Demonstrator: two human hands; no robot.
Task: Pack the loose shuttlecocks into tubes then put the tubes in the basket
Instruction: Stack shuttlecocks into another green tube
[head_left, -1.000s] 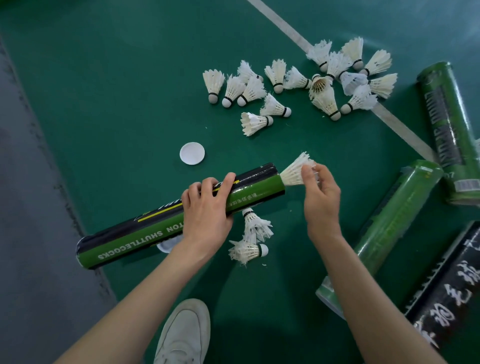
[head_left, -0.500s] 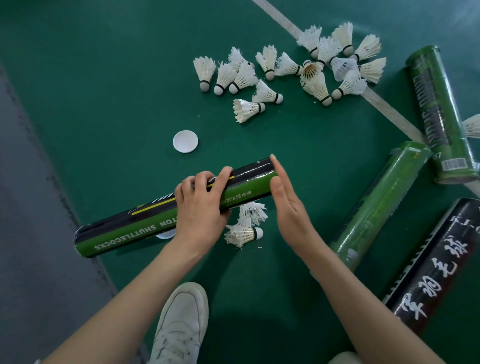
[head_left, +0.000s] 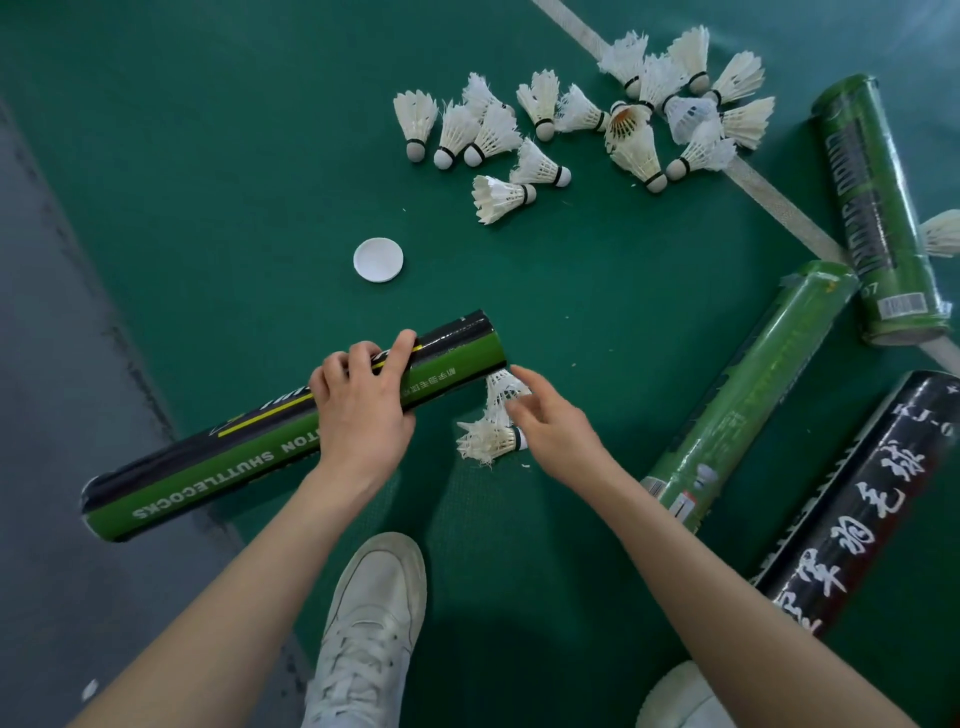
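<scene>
At the person's feet: one white shoe (head_left: 371, 623) stood on the green floor (head_left: 208, 156).
Left hand (head_left: 363, 410): fingers were curled over the held tube (head_left: 208, 478) near its middle, gripping it firmly. It sat at a low slant, open mouth towards the right hand.
Right hand (head_left: 556, 431): fingers were loosely spread and bent, holding nothing. Their tips reached over the two nearest shuttlecocks (head_left: 488, 441); actual contact could not be confirmed.
Nearest shuttlecocks: both lay on the floor just below the tube mouth, feathers visibly frayed.
Handling, shuttlecocks: judged very light and fragile. The feather skirt would crush or split under pressure. Best taken at the cork or the banded base with a light pinch and fed in cork first.
Handling, tube: judged a stiff, light, smooth cylinder. A mid-body wrap looked adequate, though it might roll if set down.
Cap (head_left: 378, 260): white disc on the floor beyond the tube, apart from it.
Spare tubes (head_left: 748, 395): three lay on the floor at right, two green and one black.
Loose pile (head_left: 571, 124): many shuttlecocks were scattered at the far side, some across the white court line (head_left: 769, 197).
Basket: not in view.
</scene>
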